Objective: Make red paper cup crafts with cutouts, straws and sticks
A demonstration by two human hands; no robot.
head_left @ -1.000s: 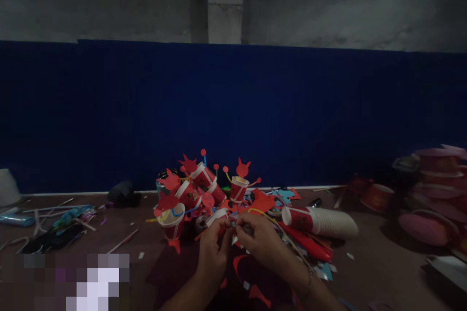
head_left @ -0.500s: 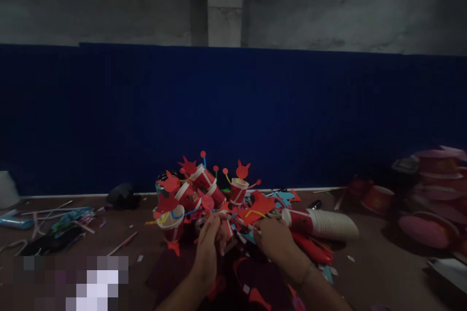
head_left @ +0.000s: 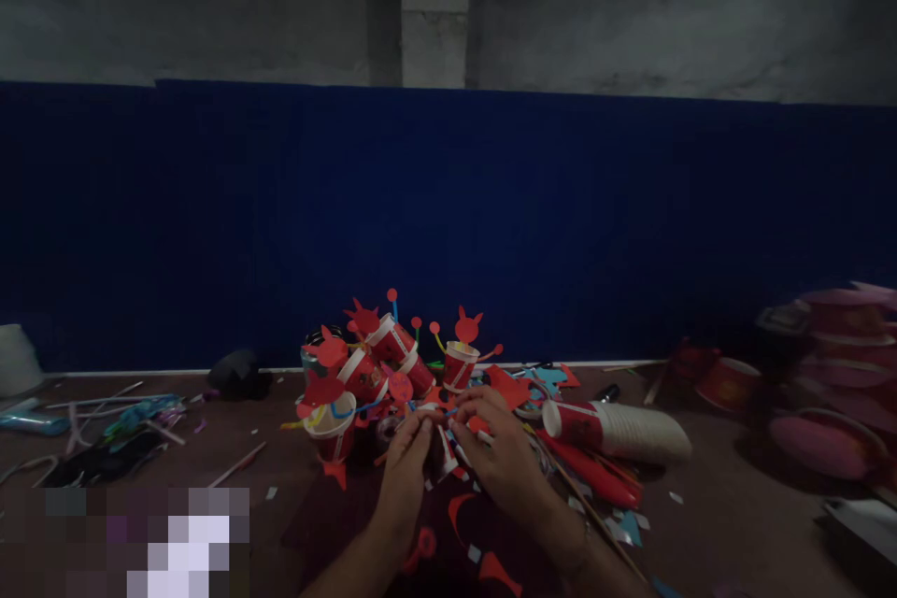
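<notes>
My left hand [head_left: 406, 458] is closed around a red-and-white paper cup [head_left: 443, 456], mostly hidden by the fingers. Right beside it, my right hand [head_left: 494, 448] pinches, its fingertips close to those of the left. A thin blue strip, like a piece of straw [head_left: 449, 413], shows between the fingertips. Behind the hands stand and lean several red paper cups with cut-out heads and straw arms; one [head_left: 461, 364] is upright, another [head_left: 331, 430] sits at the left. A red paper cut-out [head_left: 508, 385] lies behind my right hand.
A long stack of paper cups [head_left: 623, 430] lies on its side to the right, above a red pouch-like thing [head_left: 606, 476]. Straws and ribbons [head_left: 140, 416] litter the left. Pink items [head_left: 819, 444] are piled far right. A blue panel [head_left: 448, 234] stands behind the table.
My right hand has come away from the red paper pile and moved left and toward the left hand. A thin stick by my right arm now shows. The left hand has barely moved.
</notes>
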